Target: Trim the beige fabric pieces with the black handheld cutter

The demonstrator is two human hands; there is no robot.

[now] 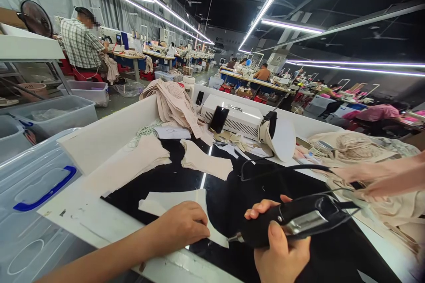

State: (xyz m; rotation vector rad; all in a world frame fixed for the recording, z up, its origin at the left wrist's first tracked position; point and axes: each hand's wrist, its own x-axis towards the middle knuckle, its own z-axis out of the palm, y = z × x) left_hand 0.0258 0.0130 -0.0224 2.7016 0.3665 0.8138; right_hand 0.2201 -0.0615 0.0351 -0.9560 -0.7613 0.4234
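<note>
A pale cut fabric piece (pixel 159 201) lies on the black work surface (pixel 252 185). My left hand (pixel 184 225) rests on this piece, its fingers curled together at the near edge. My right hand (pixel 282 247) is wrapped round a black corded hand tool (pixel 262 225) with a silver plate on its side. The tool's thin metal tip points left and meets, or nearly meets, the fabric's right corner; contact is hard to judge. Farther back lie a stack of cut beige pieces (pixel 206 160) and a larger beige stack (pixel 133 163).
Another person's arms (pixel 381 177) reach in from the right over beige fabric (pixel 398 212). A white vented machine (pixel 232 117), a phone (pixel 219 118) and a white cone-shaped shade (pixel 282 139) stand at the back. Clear plastic bins (pixel 29 185) stand at the left.
</note>
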